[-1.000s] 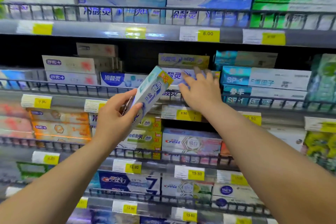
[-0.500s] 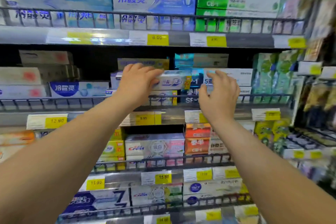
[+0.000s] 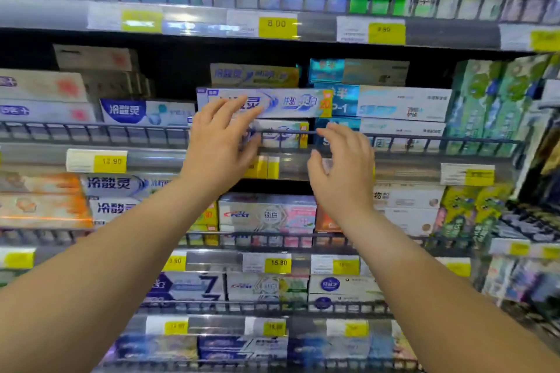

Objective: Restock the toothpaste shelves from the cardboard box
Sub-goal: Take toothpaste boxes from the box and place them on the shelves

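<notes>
At frame centre, my left hand [image 3: 221,142], fingers spread and gripping nothing, covers the left end of the blue-and-white toothpaste box [image 3: 281,103]. The box lies flat atop its stack behind the wire rail [image 3: 91,126]. My right hand [image 3: 342,166] hovers released, loosely curled, before the rail. I cannot tell whether my fingertips touch the box. The lower price tags [image 3: 274,327] are blurred.

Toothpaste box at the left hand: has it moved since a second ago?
Yes. From tilted in front of the rail, the box went up and back. It now lies flat atop the stack behind the rail, with the left hand touching it.
</notes>
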A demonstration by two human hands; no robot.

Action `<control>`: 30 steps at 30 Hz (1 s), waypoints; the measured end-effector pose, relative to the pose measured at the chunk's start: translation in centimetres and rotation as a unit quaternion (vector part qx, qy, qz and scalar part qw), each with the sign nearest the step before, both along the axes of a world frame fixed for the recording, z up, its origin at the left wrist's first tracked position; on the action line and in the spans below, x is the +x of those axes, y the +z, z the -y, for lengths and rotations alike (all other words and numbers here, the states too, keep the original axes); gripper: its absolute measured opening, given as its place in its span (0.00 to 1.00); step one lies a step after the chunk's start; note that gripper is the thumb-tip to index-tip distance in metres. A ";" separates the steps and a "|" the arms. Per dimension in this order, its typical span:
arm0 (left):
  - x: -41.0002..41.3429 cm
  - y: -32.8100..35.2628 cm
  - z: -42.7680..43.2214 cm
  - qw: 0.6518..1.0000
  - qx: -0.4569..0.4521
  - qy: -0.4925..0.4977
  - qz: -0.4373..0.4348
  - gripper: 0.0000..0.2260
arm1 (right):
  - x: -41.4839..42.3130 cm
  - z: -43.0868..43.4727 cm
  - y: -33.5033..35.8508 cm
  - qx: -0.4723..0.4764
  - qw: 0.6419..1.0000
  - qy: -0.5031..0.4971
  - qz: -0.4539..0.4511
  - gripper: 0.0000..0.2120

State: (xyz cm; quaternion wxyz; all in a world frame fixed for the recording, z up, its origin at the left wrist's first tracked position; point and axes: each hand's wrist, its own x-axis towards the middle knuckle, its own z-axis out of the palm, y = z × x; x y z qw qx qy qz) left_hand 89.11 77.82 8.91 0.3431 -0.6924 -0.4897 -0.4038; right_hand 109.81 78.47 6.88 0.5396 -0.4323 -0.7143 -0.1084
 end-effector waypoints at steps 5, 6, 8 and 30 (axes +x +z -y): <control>-4.7 -5.2 6.8 0.995 -0.063 0.023 0.070 0.16 | -6.1 2.3 -3.8 -0.011 0.992 0.126 0.025 0.15; -5.9 -6.3 8.6 0.992 -0.084 0.034 0.086 0.16 | -7.7 3.1 -4.6 -0.018 0.988 0.152 0.031 0.15; -8.4 -8.4 12.3 0.984 -0.125 0.060 0.114 0.16 | -11.2 5.2 -6.3 -0.045 0.978 0.200 0.043 0.15; -44.5 -22.5 66.0 0.821 -0.181 0.391 0.374 0.12 | -57.6 45.9 -20.5 -0.274 0.750 0.560 0.220 0.14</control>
